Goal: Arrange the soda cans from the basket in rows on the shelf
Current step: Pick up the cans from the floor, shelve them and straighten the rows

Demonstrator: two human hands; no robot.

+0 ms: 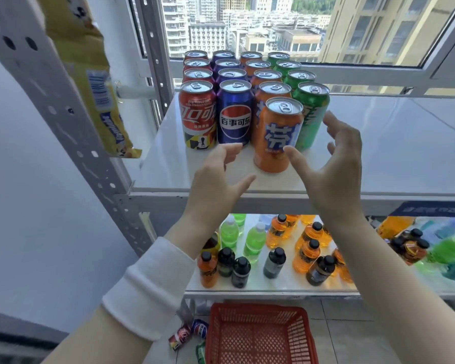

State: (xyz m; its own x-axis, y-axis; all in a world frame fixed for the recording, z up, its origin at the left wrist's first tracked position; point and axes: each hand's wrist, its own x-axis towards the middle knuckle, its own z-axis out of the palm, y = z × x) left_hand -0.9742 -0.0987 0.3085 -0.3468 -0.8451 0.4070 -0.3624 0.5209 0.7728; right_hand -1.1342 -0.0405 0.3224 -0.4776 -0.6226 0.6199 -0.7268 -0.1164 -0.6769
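Observation:
Soda cans stand in rows on the white shelf (pixel 378 153): red cans (pixel 197 114), blue cans (pixel 234 111), orange cans (pixel 265 74) and green cans (pixel 313 106). One orange can (pixel 276 135) stands alone in front of the orange row. My right hand (pixel 334 164) hovers open just right of this can, thumb near its lower side, not gripping it. My left hand (pixel 218 177) is open to the left of it, holding nothing. The red basket (pixel 258 334) sits on the floor below and looks empty.
A lower shelf (pixel 273 285) holds several orange, green and dark bottles. Loose cans (pixel 189 332) lie on the floor left of the basket. A yellow snack bag (pixel 95 82) hangs by the shelf's left post (pixel 63 114). A window is behind the shelf.

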